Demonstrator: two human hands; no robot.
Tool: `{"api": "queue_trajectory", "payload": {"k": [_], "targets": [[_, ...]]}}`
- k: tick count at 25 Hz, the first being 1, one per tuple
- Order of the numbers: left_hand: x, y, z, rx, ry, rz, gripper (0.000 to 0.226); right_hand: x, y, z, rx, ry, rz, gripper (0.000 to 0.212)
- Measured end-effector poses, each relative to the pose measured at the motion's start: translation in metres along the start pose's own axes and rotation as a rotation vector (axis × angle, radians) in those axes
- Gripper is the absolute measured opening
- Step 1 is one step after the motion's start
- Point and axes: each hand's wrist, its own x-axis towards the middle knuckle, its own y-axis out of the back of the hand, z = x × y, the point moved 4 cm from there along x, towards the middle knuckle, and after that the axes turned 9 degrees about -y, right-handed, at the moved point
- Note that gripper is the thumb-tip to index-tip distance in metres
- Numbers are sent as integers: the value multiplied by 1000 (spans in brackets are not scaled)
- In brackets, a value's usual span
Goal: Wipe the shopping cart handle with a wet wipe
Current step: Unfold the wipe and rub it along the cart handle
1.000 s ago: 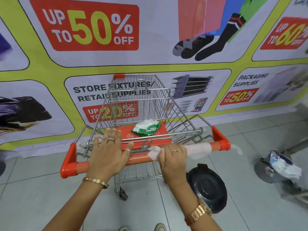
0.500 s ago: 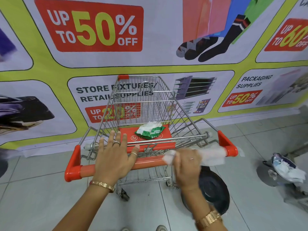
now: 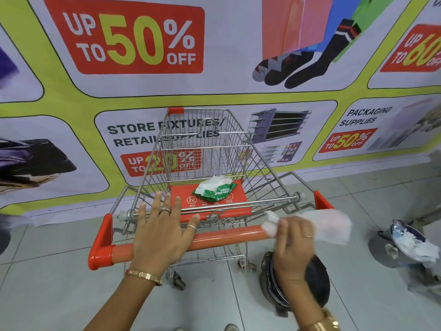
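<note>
"UP TO 50% OFF" on wall banner (image 3: 133,39)

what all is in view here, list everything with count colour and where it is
shopping cart: one, silver wire, centre, facing the banner
cart handle: one, orange-red bar, across the near end of the cart
child seat flap: one, red, inside the cart behind the handle
wipes pack: one, green and white, lying on the seat flap
wet wipe: one, white, over the right part of the handle
lid: one, black, round, on the floor under the right hand
bin: one, metal, holding white waste, floor at right
banner: one, yellow-green with red sale panels, covering the wall
floor: grey tiles
left hand: flat on the handle, rings, gold bracelet
right hand: gripping the wipe, blurred
</note>
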Motion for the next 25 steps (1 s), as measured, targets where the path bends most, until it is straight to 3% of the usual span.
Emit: {"api": "queue_trajectory", "payload": {"k": [4, 6, 9, 15, 22, 25], "targets": [[-2, 2, -4, 4, 17, 14, 72, -39, -30, -49, 129, 209, -167, 35], [-2, 4, -8, -9, 30, 32, 71, -27, -23, -36, 158, 268, -209, 37], [-2, 5, -9, -16, 40, 32, 71, 13, 5, 17, 45, 104, -121, 55], [-2, 3, -4, -7, 41, 49, 72, 32, 16, 43, -19, -33, -26, 34], [0, 3, 1, 15, 31, 38, 73, 12, 1, 18, 78, 15, -105, 49], [-2, 5, -2, 21, 37, 59, 72, -1, -7, 3, 126, 129, -185, 41]]}}
